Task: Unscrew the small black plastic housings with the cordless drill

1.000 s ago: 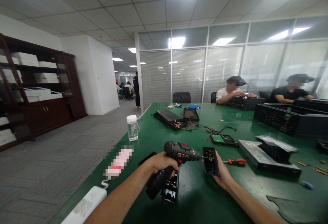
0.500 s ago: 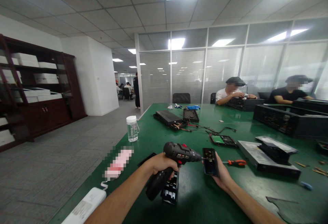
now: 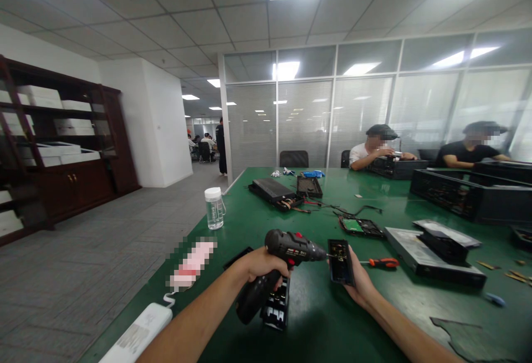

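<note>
My left hand (image 3: 264, 266) is wrapped round the grip of a black cordless drill (image 3: 294, 246) with red buttons. The drill points right, its bit at the left edge of a small black plastic housing (image 3: 341, 266) with circuit parts inside; whether the tip sits on a screw is too small to tell. The housing is held tilted up by its right side in my right hand (image 3: 362, 284), fingers mostly hidden behind it. Below the drill, a second black housing (image 3: 275, 312) lies on the green table (image 3: 324, 330). An orange-handled screwdriver (image 3: 384, 263) rests just beyond my right hand.
A clear water bottle (image 3: 214, 210) and a white power strip (image 3: 139, 332) line the left edge. Farther right lie an optical drive (image 3: 436, 260), an opened hard drive (image 3: 361, 226) and a computer case (image 3: 469, 194). A power supply box (image 3: 274, 190) with cables stands behind. Two co-workers sit opposite.
Almost nothing differs. The housing and the drill keep nearly the same place, with at most a slight shift of my right hand.
</note>
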A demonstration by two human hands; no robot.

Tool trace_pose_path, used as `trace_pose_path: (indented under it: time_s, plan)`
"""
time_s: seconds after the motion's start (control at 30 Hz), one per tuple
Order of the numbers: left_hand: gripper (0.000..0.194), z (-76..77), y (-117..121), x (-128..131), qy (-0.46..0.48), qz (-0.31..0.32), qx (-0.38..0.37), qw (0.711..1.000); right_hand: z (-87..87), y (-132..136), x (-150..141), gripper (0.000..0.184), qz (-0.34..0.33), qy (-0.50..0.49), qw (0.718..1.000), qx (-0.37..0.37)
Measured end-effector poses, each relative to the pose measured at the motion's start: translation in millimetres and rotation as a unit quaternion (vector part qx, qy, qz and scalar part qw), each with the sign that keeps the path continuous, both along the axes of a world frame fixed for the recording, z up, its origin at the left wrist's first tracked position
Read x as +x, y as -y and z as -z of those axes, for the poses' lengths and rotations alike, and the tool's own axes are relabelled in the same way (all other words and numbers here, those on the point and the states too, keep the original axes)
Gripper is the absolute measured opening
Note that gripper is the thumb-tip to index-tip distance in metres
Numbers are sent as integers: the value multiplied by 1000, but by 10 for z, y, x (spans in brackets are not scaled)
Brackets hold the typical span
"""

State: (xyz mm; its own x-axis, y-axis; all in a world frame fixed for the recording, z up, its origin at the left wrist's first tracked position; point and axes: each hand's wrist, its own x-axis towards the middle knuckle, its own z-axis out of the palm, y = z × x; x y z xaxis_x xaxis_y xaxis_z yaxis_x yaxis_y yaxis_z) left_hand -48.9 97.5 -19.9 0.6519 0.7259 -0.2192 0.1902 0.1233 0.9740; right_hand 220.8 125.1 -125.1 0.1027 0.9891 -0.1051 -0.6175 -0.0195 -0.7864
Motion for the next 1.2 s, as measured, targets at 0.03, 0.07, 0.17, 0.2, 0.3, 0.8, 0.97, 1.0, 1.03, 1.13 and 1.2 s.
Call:
trace_pose_path:
  time_s: [0.03,0.07,0.17,0.2,0.3,0.8,0.97,1.0,1.03,1.13,1.2]
  plan:
    - [27,3,0,0,1,-1,0,1000,-4,1,-2,35,1,0,1000,-1]
    - [28,5,-1,1,0,-1,-1,1000,-8,3,-4,35,2,-1,1000,-2]
    - [27,8,-3,4,-3,-1,0,1000,-20,14,-10,34,7,0,1000,-3]
    - [26,8,-3,5,-2,1,3,1000,-22,18,-12,34,7,0,1000,-2]
    - [23,5,-2,7,-1,8,9,1000,-27,30,-14,32,1,-2,1000,-1]
    - [20,-12,2,19,-10,10,12,1000,12,20,0,35,-5,0,1000,11]
    - [24,-18,15,19,-10,4,11,1000,21,-5,5,36,-4,-2,1000,14]
    - [24,-15,16,19,-9,2,11,1000,18,-6,3,35,-3,-2,1000,15]
    - [24,-12,17,19,-8,1,11,1000,13,-5,1,35,-3,-2,1000,17]
    - [24,-7,19,23,-4,-2,14,1000,-1,8,-4,34,0,4,1000,19]
    - [25,-6,21,26,-3,-1,15,1000,-3,15,-3,34,1,7,1000,23]
